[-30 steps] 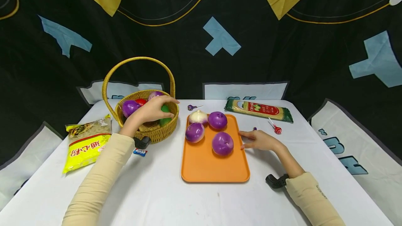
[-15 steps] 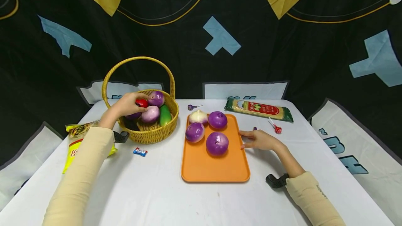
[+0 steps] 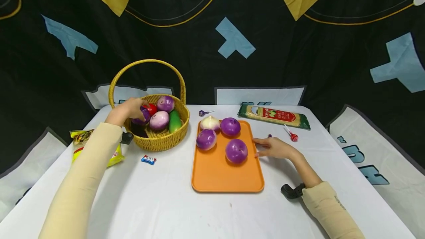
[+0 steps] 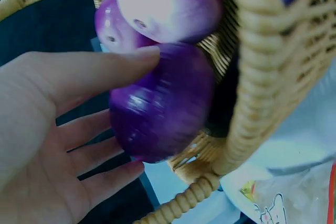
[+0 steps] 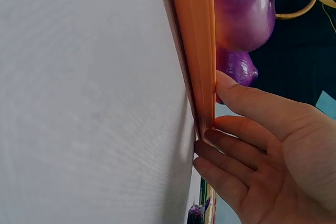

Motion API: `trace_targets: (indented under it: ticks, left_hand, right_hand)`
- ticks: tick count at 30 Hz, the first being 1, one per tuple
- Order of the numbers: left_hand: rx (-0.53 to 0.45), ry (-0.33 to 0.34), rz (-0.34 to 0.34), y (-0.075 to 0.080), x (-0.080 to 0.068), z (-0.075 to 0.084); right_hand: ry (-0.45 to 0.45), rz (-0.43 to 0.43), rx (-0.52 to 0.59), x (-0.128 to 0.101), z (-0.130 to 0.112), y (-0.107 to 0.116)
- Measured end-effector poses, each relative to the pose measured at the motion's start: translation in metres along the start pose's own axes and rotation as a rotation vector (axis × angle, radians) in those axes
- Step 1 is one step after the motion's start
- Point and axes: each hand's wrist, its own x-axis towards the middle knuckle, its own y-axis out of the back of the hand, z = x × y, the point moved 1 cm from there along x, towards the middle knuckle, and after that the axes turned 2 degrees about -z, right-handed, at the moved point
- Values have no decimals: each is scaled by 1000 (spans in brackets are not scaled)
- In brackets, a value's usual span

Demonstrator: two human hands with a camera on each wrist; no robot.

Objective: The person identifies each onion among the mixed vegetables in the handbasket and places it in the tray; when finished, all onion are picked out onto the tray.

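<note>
On the white table (image 3: 172,202), the orange tray (image 3: 225,180) lies in the middle with four onions at its far end, and the right hand (image 3: 273,147) rests with straight fingers against its right rim. To the left, the wicker basket (image 3: 166,141) holds more vegetables. At its left side the left hand (image 3: 127,109) curls round a dark purple onion (image 4: 160,108), thumb on top.

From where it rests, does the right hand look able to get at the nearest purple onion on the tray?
Probably yes: the right hand touches the tray edge beside that onion, with nothing between them.
</note>
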Motion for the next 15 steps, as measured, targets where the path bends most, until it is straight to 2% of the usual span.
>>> trace_targets:
  ticks: [4, 10, 15]
  left_hand:
    - [22, 33, -5, -3, 0, -1]
    - [15, -29, 76, 0, -6, 3]
    - [-37, -102, 152, 6, -16, 18]
  right_hand:
    - [-6, 0, -1, -1, -1, -1]
    - [1, -4, -20, 0, -1, -2]
    - [8, 3, -11, 0, -2, 0]
